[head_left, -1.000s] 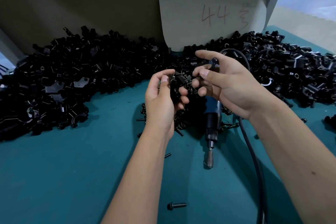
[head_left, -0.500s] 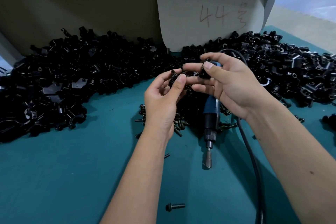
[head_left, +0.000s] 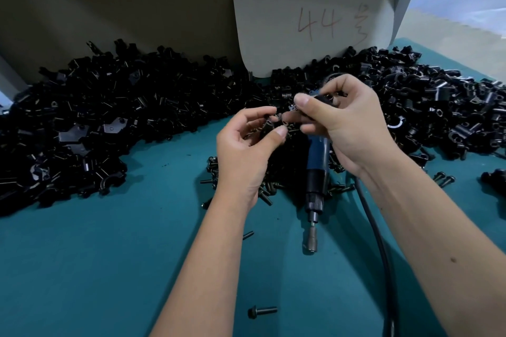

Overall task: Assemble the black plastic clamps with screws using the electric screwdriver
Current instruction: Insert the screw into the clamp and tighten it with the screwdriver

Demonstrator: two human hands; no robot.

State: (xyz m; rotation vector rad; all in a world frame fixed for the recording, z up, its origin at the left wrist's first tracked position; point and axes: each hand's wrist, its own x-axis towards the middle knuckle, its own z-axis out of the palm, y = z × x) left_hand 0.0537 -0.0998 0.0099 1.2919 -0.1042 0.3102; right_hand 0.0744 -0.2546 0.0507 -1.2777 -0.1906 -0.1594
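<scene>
My left hand [head_left: 246, 150] pinches a small black clamp piece [head_left: 269, 125] between thumb and fingers, above the teal table. My right hand [head_left: 347, 123] holds the blue electric screwdriver [head_left: 316, 169] in its palm, bit pointing down toward me, while its thumb and fingers pinch another small black part [head_left: 292, 108] right next to the left hand's piece. The two parts nearly touch. A pile of black screws [head_left: 269, 189] lies on the table beneath my hands.
Heaps of black plastic clamps [head_left: 109, 123] cover the left and back, and more clamps [head_left: 438, 107] lie on the right. A card marked "44" [head_left: 315, 19] leans against the back wall. One loose screw [head_left: 261, 311] lies near me. The screwdriver's black cable [head_left: 380, 254] runs toward me.
Both hands rose slightly and came together; my left hand turned its clamp piece up toward the right hand's fingertips. The screwdriver stayed in the right palm.
</scene>
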